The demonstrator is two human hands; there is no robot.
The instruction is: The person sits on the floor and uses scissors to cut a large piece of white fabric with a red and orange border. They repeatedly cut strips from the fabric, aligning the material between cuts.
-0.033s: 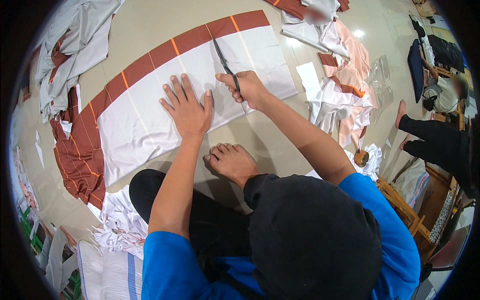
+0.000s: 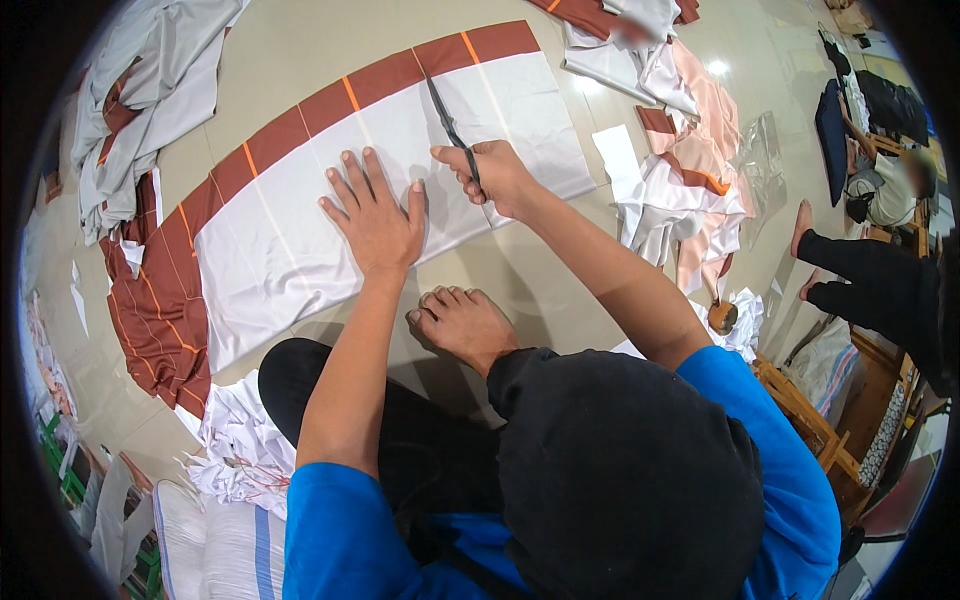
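Observation:
A long piece of fabric lies spread over the floor, white with a brown band along its far edge and orange stripes across that band. My left hand rests flat on the white part, fingers spread. To its right, my right hand grips a pair of dark scissors whose blades point away from me. The scissor tips reach the brown band, and a cut line runs through the white cloth below my right hand. At the left end the brown part lies bunched in folds.
Heaped grey-white cloth lies at the far left, and pinkish and white fabric at the right. White scraps and a woven sack sit near my left knee. My bare foot is by the fabric's near edge. Another person's legs extend at right.

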